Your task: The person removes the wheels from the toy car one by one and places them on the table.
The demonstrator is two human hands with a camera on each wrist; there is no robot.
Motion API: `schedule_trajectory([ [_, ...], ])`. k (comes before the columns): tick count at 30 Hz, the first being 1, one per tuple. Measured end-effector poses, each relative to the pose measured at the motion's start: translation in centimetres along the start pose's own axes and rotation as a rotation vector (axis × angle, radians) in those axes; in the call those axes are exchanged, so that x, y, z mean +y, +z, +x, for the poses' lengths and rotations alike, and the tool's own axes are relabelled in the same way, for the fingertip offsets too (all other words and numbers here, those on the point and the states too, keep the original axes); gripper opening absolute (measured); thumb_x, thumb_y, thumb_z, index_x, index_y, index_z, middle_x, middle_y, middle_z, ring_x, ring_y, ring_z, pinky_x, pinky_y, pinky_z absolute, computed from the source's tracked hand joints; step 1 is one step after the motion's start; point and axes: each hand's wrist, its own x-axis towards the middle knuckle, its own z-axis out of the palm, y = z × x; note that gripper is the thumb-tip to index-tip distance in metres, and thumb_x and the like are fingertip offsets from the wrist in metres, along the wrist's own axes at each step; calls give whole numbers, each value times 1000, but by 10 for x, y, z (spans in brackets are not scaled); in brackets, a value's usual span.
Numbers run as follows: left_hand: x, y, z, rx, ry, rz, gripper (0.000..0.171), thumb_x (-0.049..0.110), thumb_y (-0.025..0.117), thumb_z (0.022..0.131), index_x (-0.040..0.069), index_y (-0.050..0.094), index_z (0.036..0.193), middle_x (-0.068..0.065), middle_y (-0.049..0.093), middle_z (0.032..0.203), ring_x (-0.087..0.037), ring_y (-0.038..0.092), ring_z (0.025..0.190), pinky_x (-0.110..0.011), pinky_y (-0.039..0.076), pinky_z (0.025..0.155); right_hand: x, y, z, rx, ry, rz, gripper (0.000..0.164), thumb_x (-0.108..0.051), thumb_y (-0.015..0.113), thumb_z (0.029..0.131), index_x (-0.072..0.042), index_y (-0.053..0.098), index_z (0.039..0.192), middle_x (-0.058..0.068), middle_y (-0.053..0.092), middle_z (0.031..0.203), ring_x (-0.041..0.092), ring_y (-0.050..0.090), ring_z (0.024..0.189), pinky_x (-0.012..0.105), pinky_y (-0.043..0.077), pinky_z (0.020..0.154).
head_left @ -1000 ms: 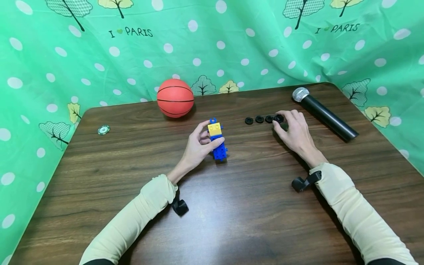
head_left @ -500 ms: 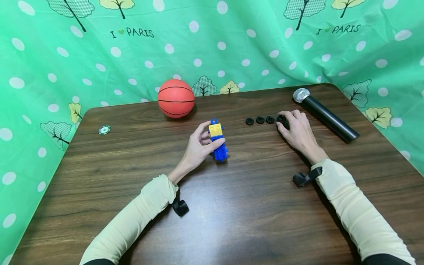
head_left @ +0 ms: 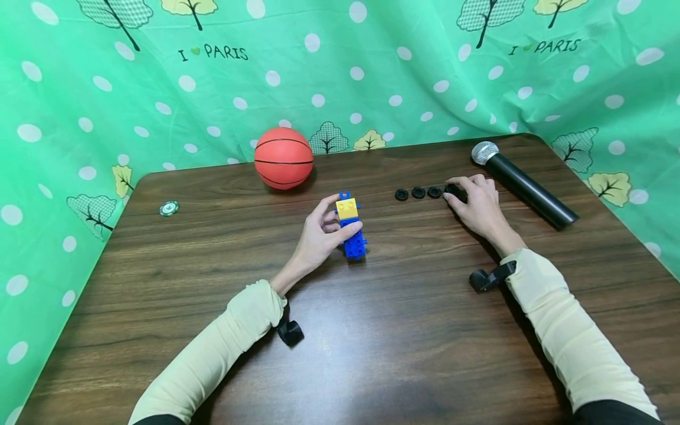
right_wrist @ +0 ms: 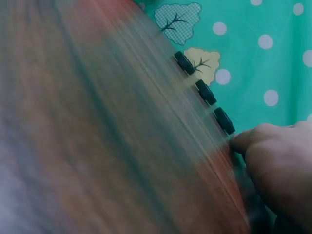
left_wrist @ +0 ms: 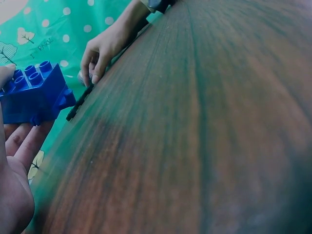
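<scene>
My left hand [head_left: 314, 239] grips a toy of joined building blocks [head_left: 354, 247], blue with one yellow block, thumb across its front. In the left wrist view, the blue block [left_wrist: 36, 97] shows its round studs and small side pegs, raised over the wooden table. At the right end of a row of small black wheels, my right hand [head_left: 480, 203] pinches the last wheel [head_left: 450, 189] between thumb and fingers. That wheel is mostly hidden by the fingers. The other three wheels [head_left: 418, 193] lie flat to its left; they also line up in the right wrist view.
Behind the row, a red ball [head_left: 284, 158] stands near the table's back edge. A black microphone [head_left: 531, 189] with a silver head lies right of my right hand. A green and white chip [head_left: 169, 208] lies far left. A green dotted curtain [head_left: 340, 71] hangs behind the table [head_left: 382, 354].
My right hand has shifted very slightly and its fingers now cover more of the end wheel. The left hand and its blocks stay in place; the head view has drifted a little.
</scene>
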Motion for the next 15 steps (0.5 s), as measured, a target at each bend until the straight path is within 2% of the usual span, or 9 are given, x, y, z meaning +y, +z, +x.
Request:
schedule_trajectory([
  [6, -1, 0, 0, -3, 5, 5, 62, 8, 72, 95, 1, 44, 149, -21, 72, 112, -19, 73, 85, -31, 59, 76, 1, -5, 2, -74, 40, 29, 37, -19, 64, 104, 2, 62, 134, 33, 46, 128, 52, 35, 116, 69, 25, 94],
  [15, 0, 0, 0, -6, 5, 0, 63, 9, 72, 94, 1, 43, 149, -20, 72, 112, -17, 72, 84, -29, 58, 76, 2, -6, 1, -96, 25, 36, 38, -19, 63, 105, 3, 61, 137, 34, 45, 129, 53, 33, 117, 70, 24, 94],
])
